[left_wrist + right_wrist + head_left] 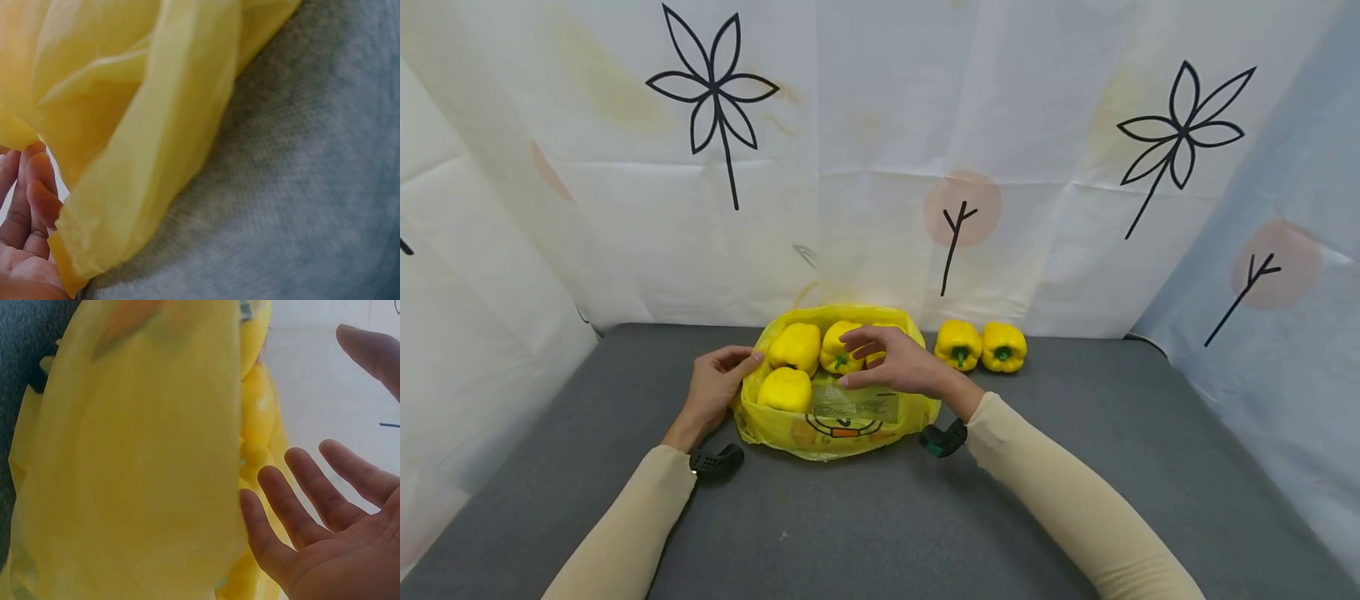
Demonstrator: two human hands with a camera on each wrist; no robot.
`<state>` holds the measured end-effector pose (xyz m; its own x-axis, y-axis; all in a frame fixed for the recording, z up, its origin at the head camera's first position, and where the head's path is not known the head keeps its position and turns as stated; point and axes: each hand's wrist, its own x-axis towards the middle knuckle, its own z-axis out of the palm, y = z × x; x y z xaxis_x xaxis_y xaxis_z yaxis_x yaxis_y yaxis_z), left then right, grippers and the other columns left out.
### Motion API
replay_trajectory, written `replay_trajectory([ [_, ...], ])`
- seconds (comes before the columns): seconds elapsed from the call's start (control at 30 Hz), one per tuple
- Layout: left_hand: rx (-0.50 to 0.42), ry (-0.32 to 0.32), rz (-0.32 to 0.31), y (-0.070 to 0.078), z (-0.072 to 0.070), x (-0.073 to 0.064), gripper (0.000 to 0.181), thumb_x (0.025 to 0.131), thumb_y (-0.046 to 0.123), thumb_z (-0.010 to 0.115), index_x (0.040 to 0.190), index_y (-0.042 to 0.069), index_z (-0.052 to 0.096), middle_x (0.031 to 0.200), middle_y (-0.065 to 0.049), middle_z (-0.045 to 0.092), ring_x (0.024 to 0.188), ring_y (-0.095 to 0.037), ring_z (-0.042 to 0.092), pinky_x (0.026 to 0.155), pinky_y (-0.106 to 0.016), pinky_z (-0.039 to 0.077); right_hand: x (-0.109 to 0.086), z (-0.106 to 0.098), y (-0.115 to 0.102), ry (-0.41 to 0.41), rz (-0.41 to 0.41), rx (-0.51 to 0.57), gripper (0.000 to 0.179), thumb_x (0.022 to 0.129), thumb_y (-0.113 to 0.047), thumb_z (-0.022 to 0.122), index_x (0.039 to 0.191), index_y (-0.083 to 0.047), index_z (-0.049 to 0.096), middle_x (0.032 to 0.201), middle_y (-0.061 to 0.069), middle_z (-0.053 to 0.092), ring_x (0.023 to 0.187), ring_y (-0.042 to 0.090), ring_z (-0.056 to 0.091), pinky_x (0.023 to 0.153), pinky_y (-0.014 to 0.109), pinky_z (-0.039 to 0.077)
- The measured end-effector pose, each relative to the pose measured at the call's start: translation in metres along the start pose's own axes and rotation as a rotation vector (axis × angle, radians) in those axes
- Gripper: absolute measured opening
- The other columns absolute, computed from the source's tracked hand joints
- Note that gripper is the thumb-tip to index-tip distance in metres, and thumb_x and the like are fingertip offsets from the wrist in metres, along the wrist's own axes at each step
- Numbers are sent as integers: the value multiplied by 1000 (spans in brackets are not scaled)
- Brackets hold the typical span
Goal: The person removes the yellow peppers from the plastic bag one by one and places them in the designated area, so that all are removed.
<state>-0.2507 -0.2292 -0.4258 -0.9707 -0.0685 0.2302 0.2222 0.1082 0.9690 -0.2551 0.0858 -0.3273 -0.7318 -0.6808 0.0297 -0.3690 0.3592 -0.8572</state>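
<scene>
A yellow plastic bag (pixel 748 421) lies open on the table, and several yellow bell peppers (pixel 795 347) sit inside it. My left hand (pixel 711 387) pinches the bag's left rim between thumb and fingers; the left wrist view shows the yellow film (pixel 150 162) running down past the fingers (pixel 42 172). Over the bag's opening hovers my right hand (pixel 898 362), fingers spread and holding nothing. It partly hides a pepper at the bag's right side. In the right wrist view that hand (pixel 337 531) appears palm-side, beside the bag's wall (pixel 137 450).
Two more yellow bell peppers, one (pixel 958 345) beside the bag and another (pixel 1003 347) farther right, rest near the table's back edge. The grey table (pixel 850 533) meets a white printed curtain (pixel 865 250) behind, with similar cloth at both sides.
</scene>
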Motion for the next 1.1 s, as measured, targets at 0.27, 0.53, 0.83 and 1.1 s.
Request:
replay_trajectory([
  [0.27, -15, -9, 5, -1, -1, 1, 26, 98, 22, 72, 110, 0, 73, 92, 8, 69, 83, -10, 64, 72, -20, 56, 8, 11, -1, -13, 11, -9, 68, 90, -23, 81, 148, -5, 50, 148, 13, 50, 131, 33, 51, 102, 40, 49],
  [0.53, -2, -1, 6, -2, -1, 2, 35, 98, 22, 72, 114, -9, 69, 92, 8, 69, 84, -10, 64, 72, -20, 56, 16, 24, 0, -25, 32, 4, 71, 90, -25, 81, 149, -5, 48, 145, 14, 53, 131, 34, 52, 103, 41, 48],
  [0.83, 7, 0, 15, -3, -1, 2, 35, 97, 24, 73, 113, -7, 69, 92, 8, 69, 84, -10, 65, 72, -21, 57, 22, 36, -3, -13, 50, 10, 69, 90, -27, 80, 149, -7, 50, 146, 13, 53, 131, 34, 51, 103, 40, 48],
  [1.1, 5, -4, 14, -3, -2, 2, 37, 97, 24, 72, 114, -8, 69, 92, 8, 70, 83, -10, 65, 72, -21, 57, 26, 45, -4, -3, 77, 28, 69, 90, -31, 80, 149, -9, 50, 144, 11, 54, 131, 33, 52, 102, 37, 49],
])
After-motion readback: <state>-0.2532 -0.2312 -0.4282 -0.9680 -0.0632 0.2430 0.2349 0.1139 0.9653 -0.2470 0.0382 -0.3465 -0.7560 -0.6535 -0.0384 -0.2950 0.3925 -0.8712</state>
